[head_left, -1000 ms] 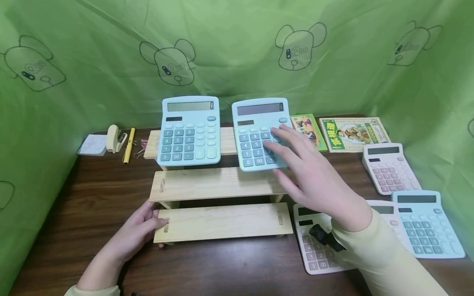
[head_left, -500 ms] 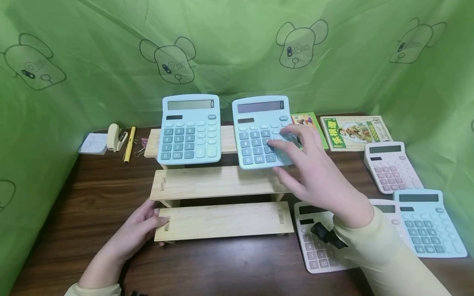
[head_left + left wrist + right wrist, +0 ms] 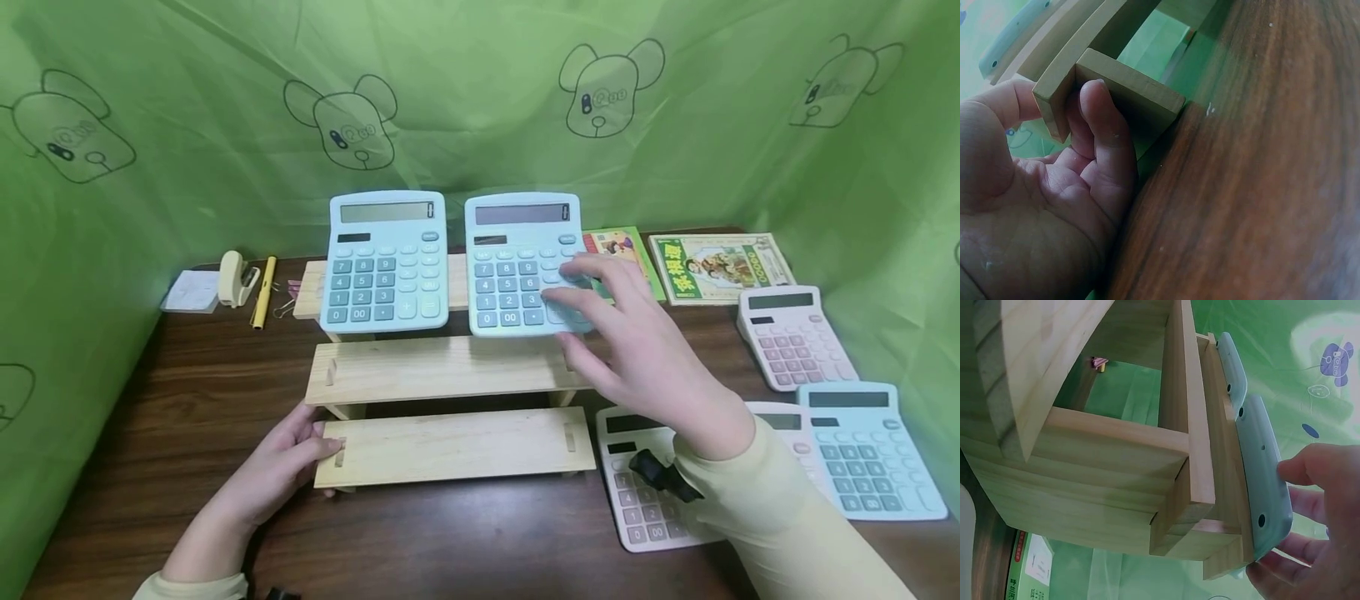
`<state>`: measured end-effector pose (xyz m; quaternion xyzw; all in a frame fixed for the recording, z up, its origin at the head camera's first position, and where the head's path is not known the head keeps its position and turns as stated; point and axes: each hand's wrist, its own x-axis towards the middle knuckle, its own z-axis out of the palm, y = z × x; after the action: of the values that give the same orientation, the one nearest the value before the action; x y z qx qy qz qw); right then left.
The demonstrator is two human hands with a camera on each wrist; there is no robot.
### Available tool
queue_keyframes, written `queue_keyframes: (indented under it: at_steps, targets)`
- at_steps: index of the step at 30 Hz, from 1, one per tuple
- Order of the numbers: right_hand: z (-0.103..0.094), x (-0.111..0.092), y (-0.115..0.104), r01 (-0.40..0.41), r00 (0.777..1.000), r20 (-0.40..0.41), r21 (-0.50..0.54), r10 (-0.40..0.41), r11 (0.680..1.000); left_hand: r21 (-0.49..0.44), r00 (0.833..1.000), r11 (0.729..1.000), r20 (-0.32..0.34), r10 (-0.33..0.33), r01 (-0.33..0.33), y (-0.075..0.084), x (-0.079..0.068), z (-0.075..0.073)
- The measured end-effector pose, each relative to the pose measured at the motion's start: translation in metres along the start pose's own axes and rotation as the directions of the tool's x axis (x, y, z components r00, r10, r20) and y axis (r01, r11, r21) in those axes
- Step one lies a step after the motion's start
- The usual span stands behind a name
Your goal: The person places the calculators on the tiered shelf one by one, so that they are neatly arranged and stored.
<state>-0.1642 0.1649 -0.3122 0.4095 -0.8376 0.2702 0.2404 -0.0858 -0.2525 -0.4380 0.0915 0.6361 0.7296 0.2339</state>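
Observation:
In the head view, my left hand [image 3: 273, 454] grips the left end of the lowest board on a three-step wooden stand [image 3: 457, 446], thumb on top and fingers curled beneath. A light-blue calculator [image 3: 498, 287] rests on the top step at the right. My right hand [image 3: 637, 346] holds it round its lower right corner, thumb at the bottom edge and fingers over the right-hand keys. In the right wrist view, the calculator's side [image 3: 1263, 481] lies against the top board. To its left leans a matching blue calculator [image 3: 384, 262], reading 0.
Right of the stand lie a pink calculator [image 3: 795, 337], a blue one [image 3: 870, 450] and more under my right forearm. Booklets [image 3: 720, 268] lie behind. A stapler [image 3: 236, 279], yellow pen [image 3: 264, 293] and paper pad [image 3: 191, 292] sit back left. Green cloth walls [image 3: 480, 100] enclose the table.
The right-hand blue calculator has shifted slightly left and back, and stands straighter. My right hand's fingers have drawn from its middle keys toward its right edge. My left hand has stayed put.

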Motion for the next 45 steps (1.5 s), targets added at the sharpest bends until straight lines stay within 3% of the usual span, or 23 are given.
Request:
queue_keyframes:
  at_steps: [10, 45]
  targets:
    - [0.0008, -0.0007, 0.0027, -0.015, 0.999, -0.047, -0.04, 0.013, 0.999, 0.001, 1.0, 1.0, -0.009, -0.006, 0.006, -0.0009, -0.0014, 0.0003]
    - [0.002, 0.0005, 0.0021, 0.02, 0.997, -0.071, -0.024, -0.022, 1.0, 0.013, 1.0, 1.0, -0.026, -0.016, 0.016, -0.0009, -0.0012, 0.0012]
